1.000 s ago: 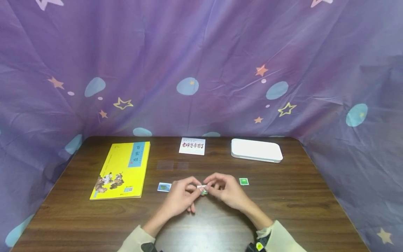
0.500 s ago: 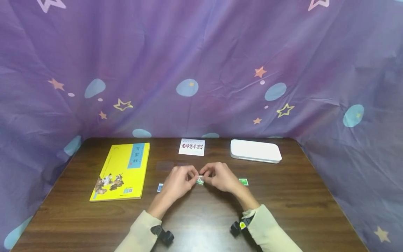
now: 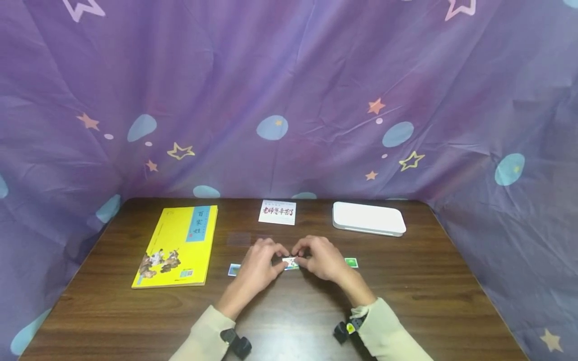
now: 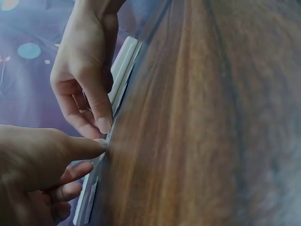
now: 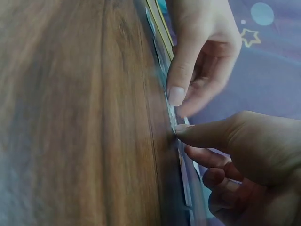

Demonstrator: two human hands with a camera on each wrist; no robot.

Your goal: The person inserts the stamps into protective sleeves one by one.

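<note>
A small white-edged picture stamp (image 3: pixel 291 263), with green and blue at its lower edge, lies between my two hands at the middle of the table. My left hand (image 3: pixel 258 263) pinches its left end, thumb at the near edge and fingers at the far one. From the other side my right hand (image 3: pixel 321 258) pinches the right end the same way. Both thumb tips sit close over the tabletop in the left wrist view. A blue stamp (image 3: pixel 233 269) is partly covered by my left hand. A green stamp (image 3: pixel 351 262) lies just right of my right hand.
A yellow book (image 3: pixel 180 245) lies at the left. Toward the back are a white card with red writing (image 3: pixel 277 212) and a white flat case (image 3: pixel 369 218). A faint clear square (image 3: pixel 238 239) lies behind my left hand. A purple curtain (image 3: pixel 289 100) closes off the back.
Both hands first moved away from me with the stamp, holding it tilted up, then came down slightly. The stamp now looks flatter, low at the table.
</note>
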